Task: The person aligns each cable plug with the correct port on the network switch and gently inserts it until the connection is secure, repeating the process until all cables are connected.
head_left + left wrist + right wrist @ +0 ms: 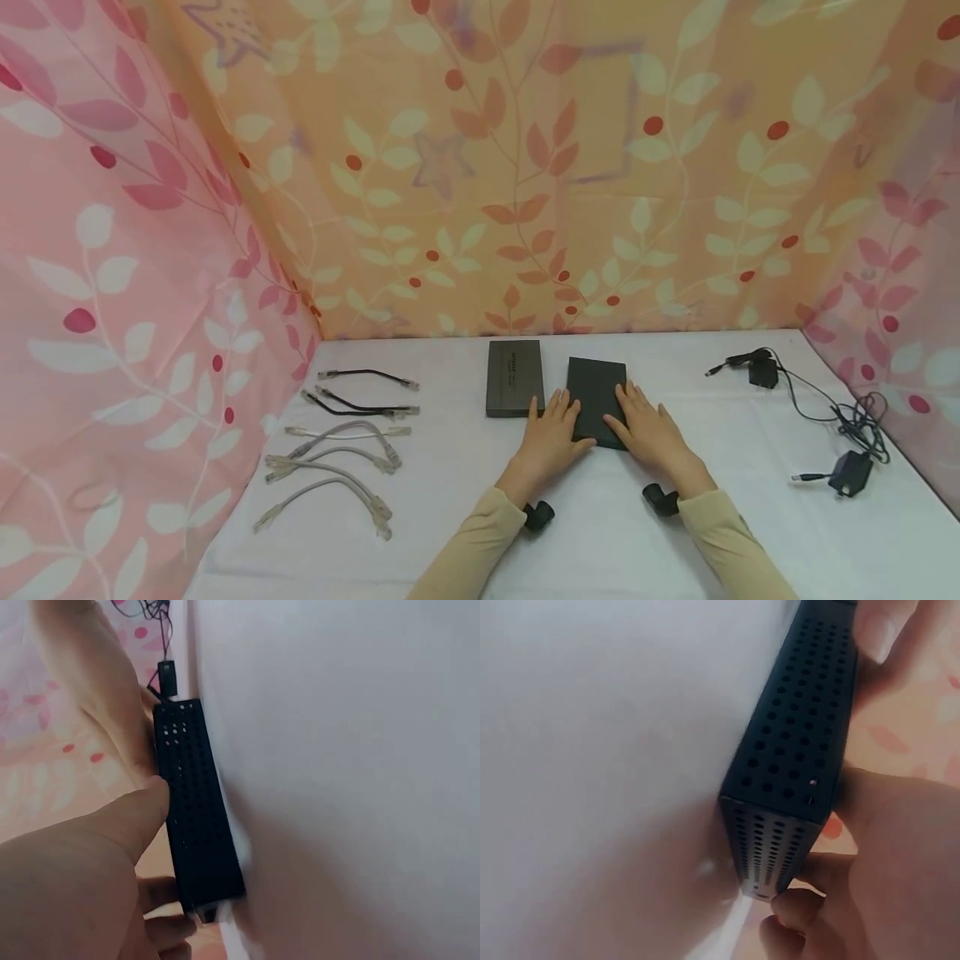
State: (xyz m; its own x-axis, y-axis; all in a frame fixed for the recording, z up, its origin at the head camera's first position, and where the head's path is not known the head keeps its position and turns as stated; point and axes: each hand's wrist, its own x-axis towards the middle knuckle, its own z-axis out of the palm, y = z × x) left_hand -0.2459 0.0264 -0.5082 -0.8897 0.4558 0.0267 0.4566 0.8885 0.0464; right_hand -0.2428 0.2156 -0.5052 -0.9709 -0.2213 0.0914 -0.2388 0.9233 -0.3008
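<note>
A flat black network switch [596, 387] lies on the white table in front of me, slightly turned. My left hand [549, 443] grips its left side, thumb at the near left corner. My right hand [654, 432] holds the opposite side, its thumb over the near right part. Rows of small vent holes cover the switch's near face [196, 802] in the left wrist view. Holes also run along the side in the right wrist view, where fingers [799, 909] curl at that edge. A grey network switch [513, 379] with lettering on top lies just beyond my left fingertips.
On the left lie several short network cables, black ones [367, 373] at the back and grey ones [330, 483] nearer. Two black power adapters, one farther back [763, 372] and one nearer [851, 473], lie on the right with cords. Patterned cloth [525, 208] encloses the table.
</note>
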